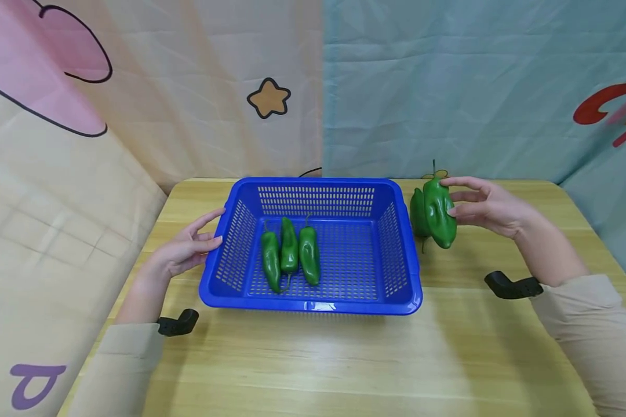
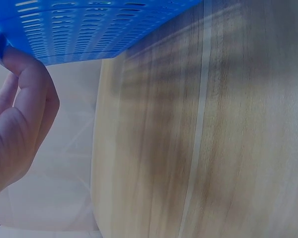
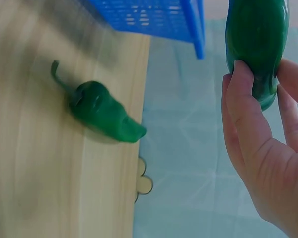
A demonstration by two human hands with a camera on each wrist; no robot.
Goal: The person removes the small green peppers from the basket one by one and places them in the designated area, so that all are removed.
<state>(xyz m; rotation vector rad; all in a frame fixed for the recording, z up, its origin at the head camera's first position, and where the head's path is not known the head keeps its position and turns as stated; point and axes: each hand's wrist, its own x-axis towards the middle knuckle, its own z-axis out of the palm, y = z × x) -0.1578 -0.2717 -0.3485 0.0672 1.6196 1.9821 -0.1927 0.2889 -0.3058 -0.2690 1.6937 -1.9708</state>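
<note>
In the head view, a blue plastic basket with lots of little holes [image 1: 346, 255] is on a pale yellow wooden table [image 1: 318, 359]. Three shiny, long green peppers [image 1: 289, 249] lie side by side in its left part. The left hand [image 1: 190, 248] holds the basket's left rim, with the thumb and pointing finger on the edge. The right hand [image 1: 482, 205] pinches a big, shiny green pepper with a thin stem [image 1: 440, 214], to the right of the basket. Another smooth green pepper [image 1: 418, 217] shows partly behind it.

The big pepper looks light and quite firm, and its shiny skin may be slippery. Its fat middle seems a good place to hold, while the thin stem could snap. The basket looks light and stiff, so its rim seems good to grab.

A patterned cloth [image 1: 214, 75] hangs behind, with an orange star [image 1: 269, 98]. A purple shape [image 1: 36, 385] looks like a P, and a red one [image 1: 603, 104] looks like a C. I can't see any brand or label.

In the left wrist view, bent fingers hook onto the basket's edge. I can't see all the fingertips.

In the right wrist view, fingers and thumb squeeze the big pepper's lower end from both sides. The other pepper lies on the table, apart from the hand.
</note>
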